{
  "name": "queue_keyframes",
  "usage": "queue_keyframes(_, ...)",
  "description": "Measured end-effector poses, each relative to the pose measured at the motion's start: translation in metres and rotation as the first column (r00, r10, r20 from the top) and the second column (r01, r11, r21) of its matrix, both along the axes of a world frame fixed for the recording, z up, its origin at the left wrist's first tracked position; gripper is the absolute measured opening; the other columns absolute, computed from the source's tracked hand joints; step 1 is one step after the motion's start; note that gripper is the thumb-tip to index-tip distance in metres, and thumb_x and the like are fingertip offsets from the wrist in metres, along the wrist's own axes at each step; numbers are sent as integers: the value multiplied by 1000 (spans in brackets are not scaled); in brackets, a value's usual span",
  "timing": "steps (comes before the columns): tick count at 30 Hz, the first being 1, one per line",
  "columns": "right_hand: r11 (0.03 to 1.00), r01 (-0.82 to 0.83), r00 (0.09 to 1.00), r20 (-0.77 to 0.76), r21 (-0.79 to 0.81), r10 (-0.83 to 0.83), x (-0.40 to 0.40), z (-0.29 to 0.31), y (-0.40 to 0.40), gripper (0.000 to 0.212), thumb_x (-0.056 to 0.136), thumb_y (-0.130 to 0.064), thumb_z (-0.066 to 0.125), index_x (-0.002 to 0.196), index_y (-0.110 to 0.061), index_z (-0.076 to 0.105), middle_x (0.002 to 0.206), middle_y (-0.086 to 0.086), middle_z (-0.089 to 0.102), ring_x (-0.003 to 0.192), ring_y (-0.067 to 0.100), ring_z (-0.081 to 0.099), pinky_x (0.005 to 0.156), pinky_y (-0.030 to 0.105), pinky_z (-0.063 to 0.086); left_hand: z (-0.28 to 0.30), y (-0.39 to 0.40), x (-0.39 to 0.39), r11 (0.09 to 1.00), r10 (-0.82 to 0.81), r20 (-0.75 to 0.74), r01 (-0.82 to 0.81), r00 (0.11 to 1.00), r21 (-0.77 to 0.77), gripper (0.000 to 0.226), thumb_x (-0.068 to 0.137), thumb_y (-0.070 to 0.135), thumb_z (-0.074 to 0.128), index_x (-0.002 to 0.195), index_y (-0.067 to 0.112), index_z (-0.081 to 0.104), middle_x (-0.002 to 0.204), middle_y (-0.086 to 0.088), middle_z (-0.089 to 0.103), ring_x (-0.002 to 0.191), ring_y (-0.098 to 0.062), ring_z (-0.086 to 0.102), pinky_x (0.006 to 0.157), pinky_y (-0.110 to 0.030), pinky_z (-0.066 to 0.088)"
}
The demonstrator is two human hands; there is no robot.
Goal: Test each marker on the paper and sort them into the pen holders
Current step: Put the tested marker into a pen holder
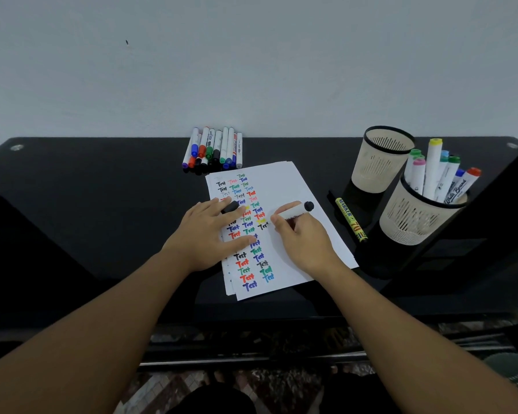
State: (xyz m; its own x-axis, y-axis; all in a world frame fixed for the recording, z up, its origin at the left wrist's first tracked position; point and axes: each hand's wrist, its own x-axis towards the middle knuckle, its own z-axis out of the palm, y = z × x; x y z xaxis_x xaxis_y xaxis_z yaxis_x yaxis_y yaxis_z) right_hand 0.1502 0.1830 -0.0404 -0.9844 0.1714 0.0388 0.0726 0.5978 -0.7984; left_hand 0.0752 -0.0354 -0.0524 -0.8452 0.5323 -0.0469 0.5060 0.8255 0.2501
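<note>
A white paper stack (290,186) covered with coloured "Test" words lies on the black desk. My right hand (304,237) grips a white marker with a black end (296,211), its tip down on the paper beside a black "Test". My left hand (207,231) rests flat on the sheet's left side, with a black cap (230,207) pinched between its fingers. A row of several markers (214,149) lies at the desk's back edge. Two beige mesh pen holders stand at the right: the far one (382,158) looks empty, the near one (416,216) holds several markers.
A yellow-green marker (351,220) lies on the desk between the paper and the holders. A grey wall rises right behind the desk. A dark slanted bar (491,201) crosses the right edge near the holders. The desk's front edge (251,318) runs under my forearms.
</note>
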Motion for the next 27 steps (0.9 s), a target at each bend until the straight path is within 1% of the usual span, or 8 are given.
queue_keyframes(5, 1000, 26, 1000, 15, -12, -26, 1, 0, 0, 31, 107, -41, 50, 104, -13, 63, 94, 2, 71, 87, 16, 66, 78, 35, 53, 1, 1, 0, 1000, 7, 2, -7, 1000, -5, 87, 81, 90, 29, 156, 46, 22, 168, 10, 12, 155, -17, 8, 126, -47, 7)
queue_keyframes(13, 1000, 4, 1000, -5, -2, -4, 3, 2, -2, 21, 107, -40, 49, 105, -22, 62, 97, -3, 70, 89, 12, 65, 76, 31, 51, 5, 2, 5, 999, 13, 18, -13, 1000, 39, 83, 81, 86, 34, 155, 48, 26, 168, 9, 13, 155, -16, 9, 126, -45, 6)
queue_keyframes(15, 999, 24, 999, -40, -41, -26, 2, 1, -1, 19, 107, -39, 51, 104, -23, 62, 94, -4, 69, 87, 11, 64, 76, 33, 52, 4, 1, 7, 991, 18, -3, -18, 1000, 134, 79, 84, 81, 39, 155, 50, 24, 167, 5, 19, 154, -18, 15, 125, -47, 13)
queue_keyframes(18, 976, 28, 992, -116, -217, -54, 3, -1, 2, 8, 106, -37, 55, 113, -34, 57, 88, -9, 66, 85, 8, 63, 79, 32, 50, 0, -3, 6, 953, 76, -31, -64, 997, 296, 76, 93, 67, 52, 157, 49, 17, 161, 5, 30, 147, -17, 30, 119, -44, 30)
queue_keyframes(20, 959, 16, 991, -125, -282, -53, 2, -2, 3, 10, 106, -35, 54, 114, -41, 57, 83, -8, 68, 87, 10, 65, 87, 35, 50, -3, -4, 3, 944, 132, -29, -117, 991, 310, 74, 95, 63, 54, 158, 42, 22, 154, 8, 37, 141, -14, 36, 115, -41, 35)
queue_keyframes(22, 966, 2, 994, -102, -260, -29, 2, -1, 2, 12, 107, -32, 53, 109, -42, 60, 81, -11, 69, 88, 8, 66, 91, 36, 50, -5, -3, 1, 944, 171, -42, -151, 984, 292, 65, 97, 59, 53, 154, 35, 36, 146, 9, 42, 134, -10, 38, 112, -38, 39)
queue_keyframes(24, 979, -28, 998, -68, -203, 14, 3, 0, 3, 20, 107, -25, 53, 114, -42, 60, 89, -16, 70, 97, 7, 65, 92, 34, 50, -7, -2, 1, 937, 182, -73, -151, 981, 317, 50, 99, 49, 55, 145, 28, 52, 136, 10, 46, 125, -8, 39, 105, -32, 40)
queue_keyframes(27, 986, -140, 989, 23, -94, 143, 3, 1, 8, 63, 100, 4, 44, 142, -43, 46, 119, -17, 64, 116, 8, 57, 95, 29, 45, -9, -3, 3, 928, 182, -150, -120, 972, 354, 34, 101, 37, 57, 132, 24, 64, 123, 9, 50, 115, -8, 41, 96, -31, 43)
